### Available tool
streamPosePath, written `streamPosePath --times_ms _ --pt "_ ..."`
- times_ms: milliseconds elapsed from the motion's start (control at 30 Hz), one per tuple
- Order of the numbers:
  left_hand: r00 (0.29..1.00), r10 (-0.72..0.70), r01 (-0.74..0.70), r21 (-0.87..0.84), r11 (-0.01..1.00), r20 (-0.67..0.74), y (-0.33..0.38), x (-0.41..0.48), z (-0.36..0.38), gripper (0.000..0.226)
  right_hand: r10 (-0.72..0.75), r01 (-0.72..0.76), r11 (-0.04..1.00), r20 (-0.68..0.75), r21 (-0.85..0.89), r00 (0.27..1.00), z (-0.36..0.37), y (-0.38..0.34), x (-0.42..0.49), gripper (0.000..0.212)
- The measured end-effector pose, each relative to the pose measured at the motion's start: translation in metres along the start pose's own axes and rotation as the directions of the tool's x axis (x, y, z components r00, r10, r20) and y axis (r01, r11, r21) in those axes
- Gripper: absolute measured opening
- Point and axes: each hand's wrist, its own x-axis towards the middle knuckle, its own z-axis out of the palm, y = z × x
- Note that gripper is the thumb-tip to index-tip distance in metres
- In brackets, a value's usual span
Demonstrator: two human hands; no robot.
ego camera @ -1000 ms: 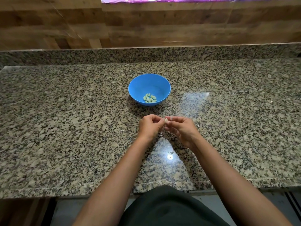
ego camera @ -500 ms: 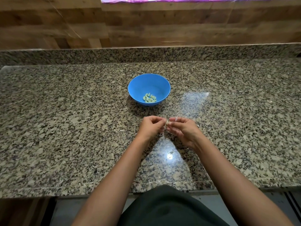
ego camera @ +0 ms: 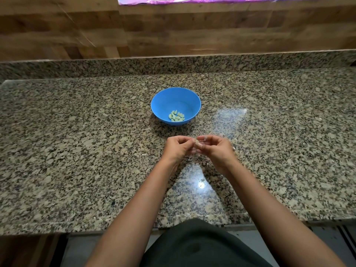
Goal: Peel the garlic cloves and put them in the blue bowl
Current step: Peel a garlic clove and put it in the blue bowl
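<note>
A blue bowl [ego camera: 165, 99] stands on the granite counter, with several peeled garlic cloves [ego camera: 176, 116] lying in its near side. Just in front of the bowl, my left hand [ego camera: 178, 148] and my right hand [ego camera: 216, 149] meet fingertip to fingertip. Between them they pinch one small pale garlic clove [ego camera: 197, 143], mostly hidden by the fingers. Small bits of papery skin [ego camera: 190, 158] lie on the counter under the hands.
The speckled granite counter [ego camera: 77, 151] runs wide to both sides, with a low granite backsplash and a wooden wall behind. Its front edge is close to my body. A bright light reflection sits below the hands.
Both hands stay in the same spot in front of the bowl. The fingers have shifted slightly around the clove, the right hand's fingertips working at it.
</note>
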Motion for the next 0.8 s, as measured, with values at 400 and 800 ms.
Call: streamPosePath --times_ms 400,800 --pt "0.972 0.223 -0.133 0.607 0.783 -0.075 0.0 -0.005 0.004 0.014 0.106 -0.096 0.932 -0.01 0.35 0.994 0.006 0.002 0.002 0.014" --pt "0.98 0.197 -0.19 0.393 0.899 0.024 0.003 -0.007 0.004 0.007 0.178 -0.194 0.933 0.08 0.305 0.981 -0.01 -0.003 0.0 0.014"
